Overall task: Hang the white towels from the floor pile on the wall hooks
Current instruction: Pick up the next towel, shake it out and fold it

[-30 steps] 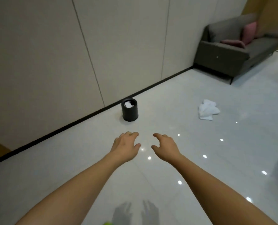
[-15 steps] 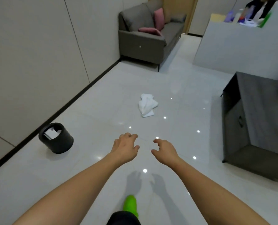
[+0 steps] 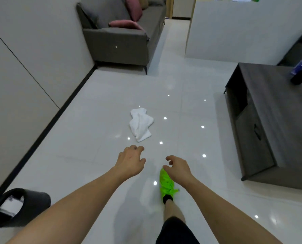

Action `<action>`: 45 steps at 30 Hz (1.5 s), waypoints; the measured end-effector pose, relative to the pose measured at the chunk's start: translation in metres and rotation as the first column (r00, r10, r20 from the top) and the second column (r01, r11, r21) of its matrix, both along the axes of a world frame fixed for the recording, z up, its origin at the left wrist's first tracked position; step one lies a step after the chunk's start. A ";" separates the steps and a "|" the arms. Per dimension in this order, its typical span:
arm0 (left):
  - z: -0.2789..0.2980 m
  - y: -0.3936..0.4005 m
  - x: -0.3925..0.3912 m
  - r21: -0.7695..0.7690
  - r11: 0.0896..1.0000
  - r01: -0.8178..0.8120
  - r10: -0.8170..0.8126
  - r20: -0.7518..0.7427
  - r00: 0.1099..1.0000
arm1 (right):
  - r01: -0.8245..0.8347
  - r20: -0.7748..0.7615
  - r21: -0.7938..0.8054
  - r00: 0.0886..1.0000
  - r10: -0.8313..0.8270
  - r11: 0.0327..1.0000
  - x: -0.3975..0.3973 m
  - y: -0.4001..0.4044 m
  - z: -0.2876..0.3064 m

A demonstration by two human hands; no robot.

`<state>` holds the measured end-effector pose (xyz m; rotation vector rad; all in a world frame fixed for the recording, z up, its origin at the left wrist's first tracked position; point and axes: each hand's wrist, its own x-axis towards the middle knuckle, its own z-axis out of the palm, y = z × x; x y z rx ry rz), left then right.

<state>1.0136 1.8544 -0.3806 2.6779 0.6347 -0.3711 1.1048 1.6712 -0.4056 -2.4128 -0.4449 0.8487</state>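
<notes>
Towels (image 3: pixel 140 124) lie on glossy floor (image 3: pixel 94 138) near sofa (image 3: pixel 118 36); left hand (image 3: pixel 130 162) and right hand (image 3: pixel 178 168) empty, relaxed.

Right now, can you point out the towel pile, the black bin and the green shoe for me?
white towels (image 3: pixel 140 124), head view, middle of the crumpled pile on the floor.
black bin (image 3: pixel 32 211), head view, its dark outer wall, lower left.
green shoe (image 3: pixel 167 184), head view, its laced top.

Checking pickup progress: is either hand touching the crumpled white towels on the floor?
No: the left hand and right hand hover empty, short of the crumpled white towels on the glossy floor.
</notes>
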 end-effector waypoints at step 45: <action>-0.743 0.330 0.378 -0.222 0.902 -0.371 0.320 -0.235 0.918 | 0.268 -0.049 -0.096 0.961 -0.274 0.959 0.431 0.401 -0.746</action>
